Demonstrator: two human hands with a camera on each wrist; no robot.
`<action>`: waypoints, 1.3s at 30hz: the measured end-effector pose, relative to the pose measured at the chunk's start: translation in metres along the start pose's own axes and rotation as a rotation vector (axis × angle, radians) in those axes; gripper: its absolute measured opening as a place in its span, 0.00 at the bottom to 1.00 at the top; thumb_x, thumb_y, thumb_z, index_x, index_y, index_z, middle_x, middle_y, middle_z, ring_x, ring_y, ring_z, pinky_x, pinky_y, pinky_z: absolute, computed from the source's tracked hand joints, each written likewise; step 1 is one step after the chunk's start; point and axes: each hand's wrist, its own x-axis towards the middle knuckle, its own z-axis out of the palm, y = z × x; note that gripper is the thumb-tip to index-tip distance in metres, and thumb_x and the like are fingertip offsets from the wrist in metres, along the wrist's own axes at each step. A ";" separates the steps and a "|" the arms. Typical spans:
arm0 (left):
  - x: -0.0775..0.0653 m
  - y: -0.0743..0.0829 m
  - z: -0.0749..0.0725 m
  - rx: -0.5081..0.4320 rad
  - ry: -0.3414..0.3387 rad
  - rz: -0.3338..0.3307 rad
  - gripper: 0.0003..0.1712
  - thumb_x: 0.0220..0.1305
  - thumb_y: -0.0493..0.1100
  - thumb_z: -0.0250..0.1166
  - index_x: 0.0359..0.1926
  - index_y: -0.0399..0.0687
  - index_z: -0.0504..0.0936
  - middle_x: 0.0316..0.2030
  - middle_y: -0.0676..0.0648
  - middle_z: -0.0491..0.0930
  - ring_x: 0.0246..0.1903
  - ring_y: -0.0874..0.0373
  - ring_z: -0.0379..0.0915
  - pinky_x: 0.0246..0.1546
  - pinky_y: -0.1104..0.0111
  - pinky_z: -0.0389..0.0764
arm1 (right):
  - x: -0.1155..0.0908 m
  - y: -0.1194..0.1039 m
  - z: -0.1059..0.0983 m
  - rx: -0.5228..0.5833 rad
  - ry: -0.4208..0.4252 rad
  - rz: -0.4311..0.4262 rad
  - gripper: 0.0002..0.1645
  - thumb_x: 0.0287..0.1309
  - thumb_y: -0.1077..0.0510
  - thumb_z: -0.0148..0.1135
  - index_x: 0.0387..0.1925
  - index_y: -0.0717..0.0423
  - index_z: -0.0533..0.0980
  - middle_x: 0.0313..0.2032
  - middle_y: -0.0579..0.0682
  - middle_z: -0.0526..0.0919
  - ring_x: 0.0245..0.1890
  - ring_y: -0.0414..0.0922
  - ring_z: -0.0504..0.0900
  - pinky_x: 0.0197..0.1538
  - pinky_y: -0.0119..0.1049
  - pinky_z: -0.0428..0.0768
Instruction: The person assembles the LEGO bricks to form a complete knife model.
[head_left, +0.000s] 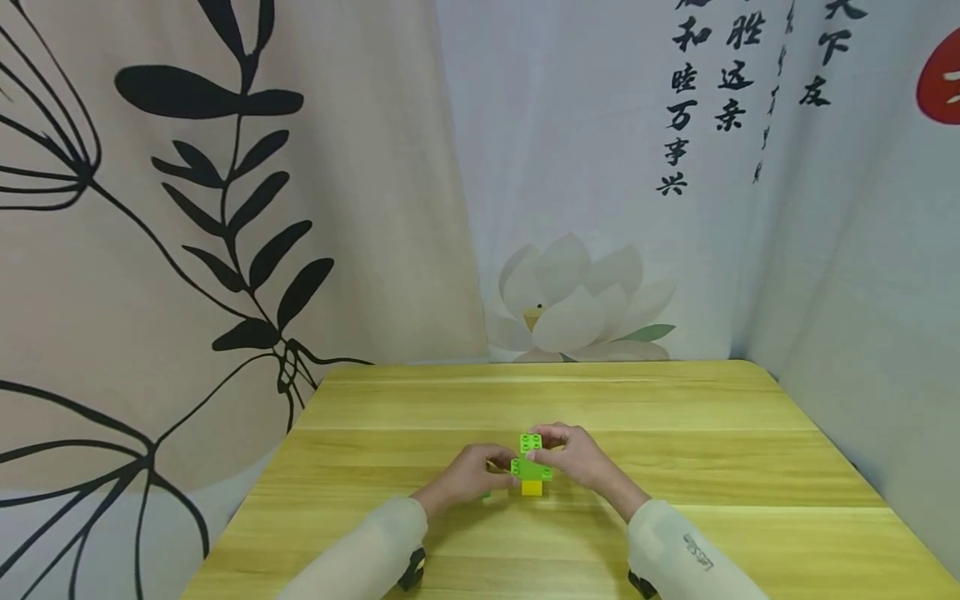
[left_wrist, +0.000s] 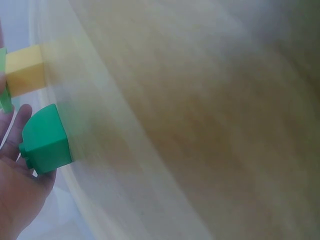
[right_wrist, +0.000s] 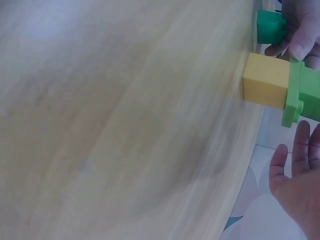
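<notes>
A toy brick stack rises from the table mid-front in the head view: a yellow brick (head_left: 532,488) at the bottom, a wider light green brick (head_left: 532,471) across it, and a narrower light green brick (head_left: 530,441) on top. From the left, my left hand (head_left: 474,473) pinches the end of the wide light green brick between thumb and finger. My right hand (head_left: 576,455) grips the upper light green part from the right, its other fingers spread loose. Below the left palm stands a dark green brick (left_wrist: 47,137) with a curved side, mostly hidden in the head view.
The wooden table (head_left: 675,475) stretches around both hands. Behind it hangs a curtain (head_left: 390,208) printed with dark plants, a lotus and characters. Pale sleeves (head_left: 367,542) cover the forearms, with dark bands near the wrists.
</notes>
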 end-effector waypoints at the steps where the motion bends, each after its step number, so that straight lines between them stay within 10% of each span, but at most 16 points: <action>1: -0.001 0.000 0.000 -0.002 -0.002 0.001 0.19 0.62 0.51 0.71 0.52 0.51 0.84 0.42 0.60 0.82 0.44 0.63 0.76 0.47 0.65 0.78 | 0.000 0.001 0.000 0.002 0.002 0.005 0.23 0.61 0.49 0.69 0.55 0.54 0.80 0.43 0.48 0.80 0.46 0.48 0.75 0.41 0.39 0.78; 39: 0.000 -0.001 0.001 0.015 0.000 0.045 0.18 0.63 0.50 0.70 0.52 0.49 0.84 0.43 0.59 0.82 0.44 0.63 0.77 0.48 0.65 0.79 | -0.004 0.003 0.004 0.064 0.023 0.009 0.24 0.62 0.50 0.68 0.57 0.55 0.79 0.44 0.50 0.81 0.47 0.49 0.76 0.46 0.44 0.80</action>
